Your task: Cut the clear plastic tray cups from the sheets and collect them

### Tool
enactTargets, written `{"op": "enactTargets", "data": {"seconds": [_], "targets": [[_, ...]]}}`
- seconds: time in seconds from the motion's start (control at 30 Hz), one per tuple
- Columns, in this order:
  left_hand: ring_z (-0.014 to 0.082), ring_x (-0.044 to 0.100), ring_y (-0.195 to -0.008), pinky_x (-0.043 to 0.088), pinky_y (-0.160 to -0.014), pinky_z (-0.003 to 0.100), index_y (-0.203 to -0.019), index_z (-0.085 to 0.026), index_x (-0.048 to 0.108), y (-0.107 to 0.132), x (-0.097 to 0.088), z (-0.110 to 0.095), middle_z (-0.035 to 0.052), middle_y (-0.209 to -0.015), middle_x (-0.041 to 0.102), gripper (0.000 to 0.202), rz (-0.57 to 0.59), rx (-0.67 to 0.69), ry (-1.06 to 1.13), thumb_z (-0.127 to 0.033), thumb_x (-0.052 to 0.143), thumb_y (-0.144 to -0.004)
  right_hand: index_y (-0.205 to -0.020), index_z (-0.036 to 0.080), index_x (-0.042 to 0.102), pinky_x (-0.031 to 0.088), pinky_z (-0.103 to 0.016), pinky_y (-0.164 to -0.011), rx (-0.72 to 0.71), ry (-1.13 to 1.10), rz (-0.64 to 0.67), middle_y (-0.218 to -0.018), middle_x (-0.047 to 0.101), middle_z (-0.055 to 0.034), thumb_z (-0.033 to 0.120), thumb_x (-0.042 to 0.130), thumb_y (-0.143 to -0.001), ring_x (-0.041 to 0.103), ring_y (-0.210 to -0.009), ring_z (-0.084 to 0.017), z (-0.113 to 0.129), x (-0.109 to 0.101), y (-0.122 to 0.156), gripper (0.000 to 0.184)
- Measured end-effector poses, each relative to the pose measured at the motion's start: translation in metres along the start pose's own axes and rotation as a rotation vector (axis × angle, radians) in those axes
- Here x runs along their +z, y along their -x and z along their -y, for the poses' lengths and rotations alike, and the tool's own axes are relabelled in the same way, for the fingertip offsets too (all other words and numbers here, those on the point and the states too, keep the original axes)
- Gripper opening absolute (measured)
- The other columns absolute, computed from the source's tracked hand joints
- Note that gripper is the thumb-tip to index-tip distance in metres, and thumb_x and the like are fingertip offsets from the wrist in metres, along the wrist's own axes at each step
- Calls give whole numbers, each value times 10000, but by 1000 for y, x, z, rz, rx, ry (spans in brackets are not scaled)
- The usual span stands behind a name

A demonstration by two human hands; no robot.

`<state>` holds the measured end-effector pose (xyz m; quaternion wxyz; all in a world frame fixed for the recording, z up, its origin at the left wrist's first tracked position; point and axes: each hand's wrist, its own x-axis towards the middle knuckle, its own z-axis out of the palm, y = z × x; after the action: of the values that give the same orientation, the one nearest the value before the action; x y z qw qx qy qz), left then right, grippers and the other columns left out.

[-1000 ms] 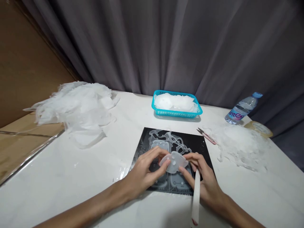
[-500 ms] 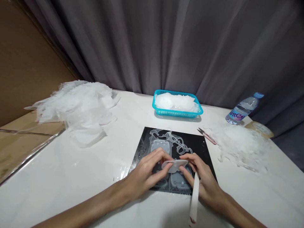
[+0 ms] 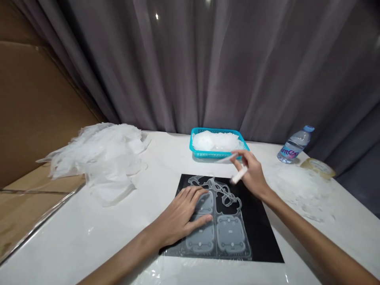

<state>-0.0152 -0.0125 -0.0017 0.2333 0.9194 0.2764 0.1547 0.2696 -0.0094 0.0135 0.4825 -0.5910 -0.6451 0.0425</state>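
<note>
My left hand (image 3: 184,213) lies flat with its fingers spread on a translucent moulded sheet (image 3: 230,233), which rests on a black mat (image 3: 263,225). Loose trimmed strips (image 3: 219,186) curl at the sheet's far end. My right hand (image 3: 251,174) is raised near the front rim of a turquoise basket (image 3: 192,147). Its fingers pinch a thin translucent cut-out piece (image 3: 226,158) and also carry a white stick-like tool (image 3: 240,174). The basket is filled with similar white pieces (image 3: 215,140).
A large heap of white film (image 3: 101,158) lies at the left of the white table. Small scraps (image 3: 299,186) are piled at the right, beside a water bottle (image 3: 293,145) and a tape roll (image 3: 317,167). A cardboard box (image 3: 29,118) stands left; a grey curtain hangs behind.
My right hand lifted the cut-out piece off the mat and carried it toward the basket. My left hand let go of it and settled flat on the sheet. The camera tilted down.
</note>
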Motion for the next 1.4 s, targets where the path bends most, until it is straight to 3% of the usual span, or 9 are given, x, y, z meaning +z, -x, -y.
{"op": "enactTargets", "data": {"seconds": [0.13, 0.23, 0.5, 0.67, 0.77, 0.83, 1.0, 1.2, 1.4], "targets": [[315, 530, -1306, 462, -1101, 499, -1437, -257, 517, 1, -1, 4, 104, -1440, 549, 499, 35, -6, -25, -549, 547, -1034, -1197, 174, 623, 469, -371, -826, 67, 139, -30, -1094, 719, -120, 323, 553, -972, 628, -930, -259, -18, 22, -76, 279], [312, 542, -1288, 474, -1085, 479, -1411, -249, 542, 1, -1, 8, 104, -1417, 563, 471, 16, 17, -43, -532, 557, -1034, -1085, 192, 663, 459, -378, -828, 74, 203, 20, -1028, 735, -105, 271, 581, -940, 625, -987, -288, -30, 35, -102, 185], [303, 578, -1216, 494, -1037, 452, -1342, -249, 585, 0, 0, 4, 90, -1349, 605, 426, -29, 23, -58, -533, 572, -1025, -1043, 198, 674, 470, -404, -853, 40, 331, 59, -1039, 693, -117, 294, 612, -971, 567, -1040, -309, -36, 39, -101, 134], [291, 585, -1234, 496, -1059, 456, -1357, -274, 582, -1, -11, 7, 80, -1383, 596, 425, 22, -10, 13, -538, 576, -1024, -1135, 142, 650, 465, -503, -954, 26, 365, -16, -1176, 611, -206, 447, 445, -1067, 515, -1159, -359, -23, 37, -102, 373], [286, 570, -1302, 486, -1109, 455, -1430, -294, 544, -2, -21, 12, 77, -1440, 575, 484, 110, 17, 77, -529, 609, -1012, -1249, 137, 584, 418, -534, -1051, 7, 296, -111, -1293, 544, -222, 522, 273, -1099, 477, -1235, -350, -3, 33, -82, 518], [286, 559, -1333, 482, -1127, 454, -1470, -306, 517, -3, -25, 13, 77, -1470, 561, 532, 142, 19, 97, -531, 629, -1001, -1218, 192, 567, 445, -471, -1038, -29, 89, -136, -1241, 576, -158, 568, 212, -1100, 538, -1161, -288, 16, 28, -55, 530], [294, 540, -1367, 472, -1141, 449, -1522, -317, 474, -4, -24, 18, 85, -1505, 541, 552, 162, 17, 113, -507, 607, -1021, -914, 228, 572, 490, -296, -791, -1, -320, 326, -881, 599, -10, 546, 399, -1087, 593, -808, -160, 54, 11, 22, 401], [308, 518, -1402, 455, -1158, 419, -1519, -332, 500, -6, -24, 32, 79, -1533, 526, 573, 201, 56, 172, -510, 650, -995, -994, 231, 707, 511, -234, -776, 39, -475, 678, -1012, 689, 1, 313, 705, -972, 648, -870, -134, 45, 13, 68, 85], [311, 527, -1380, 447, -1140, 434, -1451, -303, 552, -8, -24, 33, 91, -1502, 547, 573, 203, 63, 165, -559, 683, -956, -981, 235, 739, 540, -263, -852, 9, -464, 658, -992, 744, 1, 244, 705, -970, 703, -911, -153, 36, 18, 80, 36]]}}
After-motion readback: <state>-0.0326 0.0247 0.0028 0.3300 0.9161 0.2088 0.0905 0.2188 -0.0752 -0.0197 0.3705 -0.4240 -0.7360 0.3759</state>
